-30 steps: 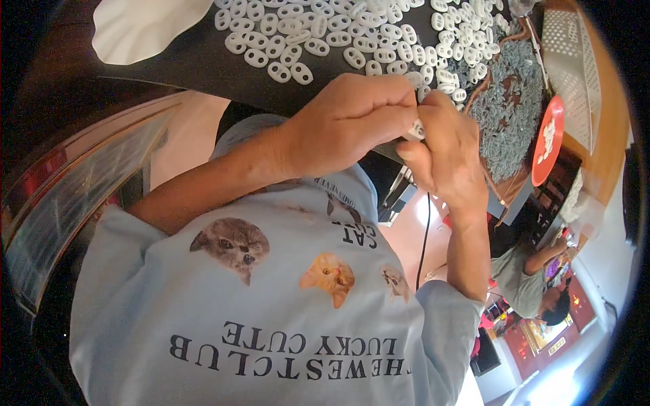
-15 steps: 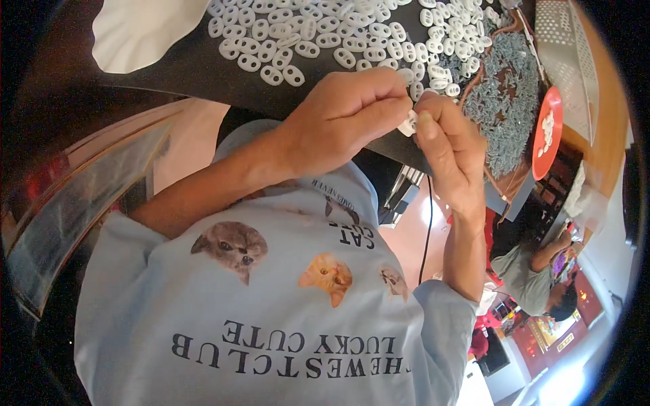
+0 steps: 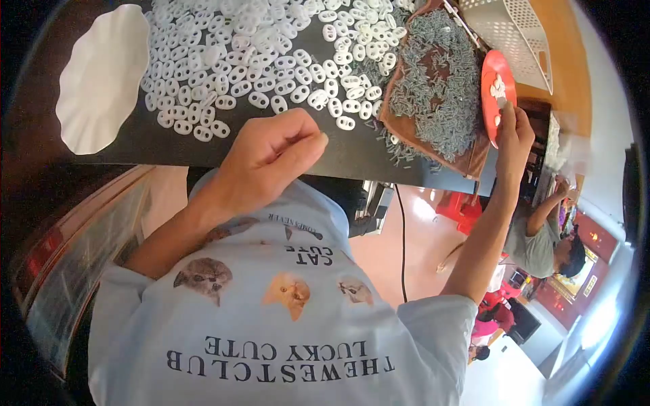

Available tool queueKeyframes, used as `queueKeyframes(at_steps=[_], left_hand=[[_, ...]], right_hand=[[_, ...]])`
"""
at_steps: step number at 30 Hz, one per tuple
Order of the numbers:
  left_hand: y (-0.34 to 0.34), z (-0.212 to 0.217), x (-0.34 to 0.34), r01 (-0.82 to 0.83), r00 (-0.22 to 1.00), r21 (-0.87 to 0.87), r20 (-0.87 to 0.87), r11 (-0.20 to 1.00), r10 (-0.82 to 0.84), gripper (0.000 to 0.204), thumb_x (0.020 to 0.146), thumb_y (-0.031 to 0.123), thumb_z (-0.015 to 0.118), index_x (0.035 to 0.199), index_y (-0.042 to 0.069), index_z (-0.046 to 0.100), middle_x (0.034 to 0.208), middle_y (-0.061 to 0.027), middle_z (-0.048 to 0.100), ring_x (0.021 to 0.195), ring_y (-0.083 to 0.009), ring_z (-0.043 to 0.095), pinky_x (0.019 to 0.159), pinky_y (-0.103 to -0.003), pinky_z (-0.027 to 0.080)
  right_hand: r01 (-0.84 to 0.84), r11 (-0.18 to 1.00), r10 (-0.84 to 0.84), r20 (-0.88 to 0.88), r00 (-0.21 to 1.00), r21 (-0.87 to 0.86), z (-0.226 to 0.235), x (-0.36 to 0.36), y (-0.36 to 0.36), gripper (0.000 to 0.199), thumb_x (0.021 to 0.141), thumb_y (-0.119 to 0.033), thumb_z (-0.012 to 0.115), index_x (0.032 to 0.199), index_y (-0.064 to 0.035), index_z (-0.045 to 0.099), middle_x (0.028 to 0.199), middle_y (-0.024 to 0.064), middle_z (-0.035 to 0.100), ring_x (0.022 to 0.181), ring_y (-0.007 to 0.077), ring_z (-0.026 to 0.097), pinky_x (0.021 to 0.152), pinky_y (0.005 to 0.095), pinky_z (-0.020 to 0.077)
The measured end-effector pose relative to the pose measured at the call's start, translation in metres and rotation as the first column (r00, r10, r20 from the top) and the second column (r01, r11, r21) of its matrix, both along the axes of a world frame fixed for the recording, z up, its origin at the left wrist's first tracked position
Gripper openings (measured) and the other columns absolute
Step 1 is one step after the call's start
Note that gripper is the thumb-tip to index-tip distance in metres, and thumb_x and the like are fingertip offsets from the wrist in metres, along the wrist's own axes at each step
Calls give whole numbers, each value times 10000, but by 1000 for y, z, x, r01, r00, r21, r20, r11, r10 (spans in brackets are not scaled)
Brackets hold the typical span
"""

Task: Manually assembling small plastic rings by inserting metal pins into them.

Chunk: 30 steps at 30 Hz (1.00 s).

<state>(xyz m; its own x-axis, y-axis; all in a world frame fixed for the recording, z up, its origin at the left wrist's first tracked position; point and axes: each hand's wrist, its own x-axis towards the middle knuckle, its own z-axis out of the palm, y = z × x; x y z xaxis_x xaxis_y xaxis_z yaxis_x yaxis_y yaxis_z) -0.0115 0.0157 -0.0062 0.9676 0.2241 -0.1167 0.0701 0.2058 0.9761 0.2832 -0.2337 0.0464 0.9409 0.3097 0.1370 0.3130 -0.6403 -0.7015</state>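
My left hand (image 3: 267, 162) is curled closed near the table's front edge, just short of the white oval pieces; whatever lies inside its fingers is hidden. Off to the right, my right hand (image 3: 516, 139) reaches over the red plate (image 3: 489, 74), fingertips pinched together at its near part. A small pale bit shows at those fingertips, too small to name. Several small white pieces (image 3: 498, 86) lie on the plate. Many white plastic ovals with two holes each (image 3: 261, 71) are spread over the dark table (image 3: 325, 155).
Small grey pins (image 3: 443, 101) cover a brown tray (image 3: 406, 139) beside the plate. A white wavy-edged dish (image 3: 101, 81) stands at the left. Behind the plate is a white perforated basket (image 3: 521, 40). Another person (image 3: 542, 230) works at far right; a black cable (image 3: 399, 237) hangs below the table.
My hands, together on a small white piece before, are now apart. The right one has gone right to the red plate; the left stays closed. The whole view has shifted.
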Motion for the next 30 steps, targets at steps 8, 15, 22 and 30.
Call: queueKeyframes(at_steps=[8, 15, 22, 30], left_hand=[[1, 2, 0, -11, 999, -20, 36, 1000, 12, 163, 893, 110, 544, 764, 19, 504, 590, 39, 433, 547, -16, 358, 457, -215, 293], [2, 6, -1, -46, 997, 52, 60, 998, 43, 186, 884, 101, 547, 730, 19, 483, 575, 17, 432, 532, -44, 368, 458, -240, 309], [4, 0, -5, -26, 995, 80, 97, 996, 18, 136, 891, 99, 535, 789, 12, 508, 601, 13, 438, 554, -46, 377, 478, -243, 315], [3, -4, -6, -38, 991, 115, 129, 993, 23, 135, 882, 92, 546, 778, 10, 516, 595, -4, 461, 544, -63, 413, 480, -250, 343]], right_hand=[[-294, 923, 310, 27, 950, -247, -3, -13, 49, 299, 913, -258, 545, 778, 9, 553, 611, 2, 431, 586, 75, 373, 526, 249, 317], [-674, 628, 777, 266, 571, -388, -7, -53, 157, 150, 881, -131, 560, 987, -26, 579, 777, 83, 532, 667, 190, 536, 623, 300, 436], [-642, 536, 843, 308, 441, -548, -24, -73, 198, 228, 834, -52, 571, 1057, -89, 606, 859, 107, 540, 732, 296, 585, 621, 368, 461], [-624, 578, 816, 352, 458, -526, -23, -56, 202, 161, 839, -89, 570, 990, -50, 607, 875, 128, 561, 753, 323, 575, 636, 376, 456]])
